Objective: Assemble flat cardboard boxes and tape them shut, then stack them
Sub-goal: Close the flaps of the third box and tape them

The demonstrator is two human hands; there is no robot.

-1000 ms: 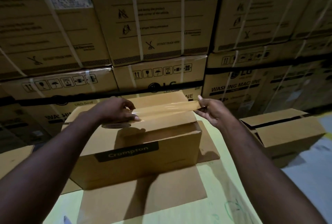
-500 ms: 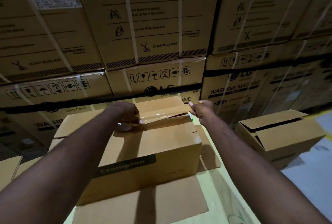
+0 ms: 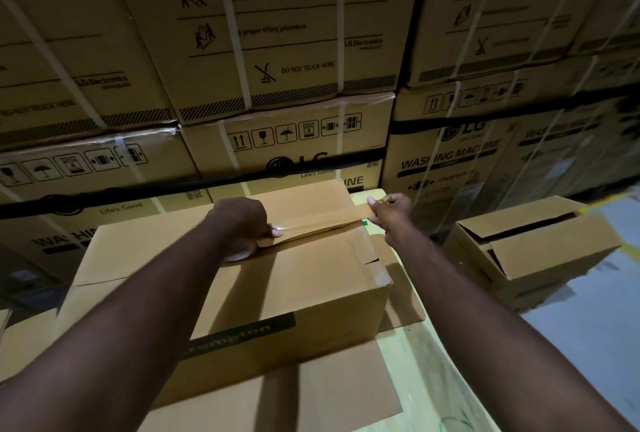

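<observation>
- Since a second ago the tape strip (image 3: 325, 220) has come down from above the Crompton box (image 3: 277, 296) to lie low along its top seam, and the hands have drawn closer together.
- It is a plain brown cardboard box with both top flaps folded shut. A black band printed "Crompton" runs along its near side, and glossy clear tape shows at the right end of the near flap.
- It stands on a flat cardboard sheet (image 3: 332, 393), which lies on the pale yellow-green bench (image 3: 419, 376).
- The left hand (image 3: 242, 220) is curled over the tape roll (image 3: 242, 253), holding it against the box top at the seam.
- The right hand (image 3: 389, 211) pinches the strip's free end at the box's far right edge.
- A second brown box (image 3: 533, 248) sits well apart to the right, its top flaps not fully shut.
- Strapped LG washing machine cartons (image 3: 287, 50) are stacked behind.
</observation>
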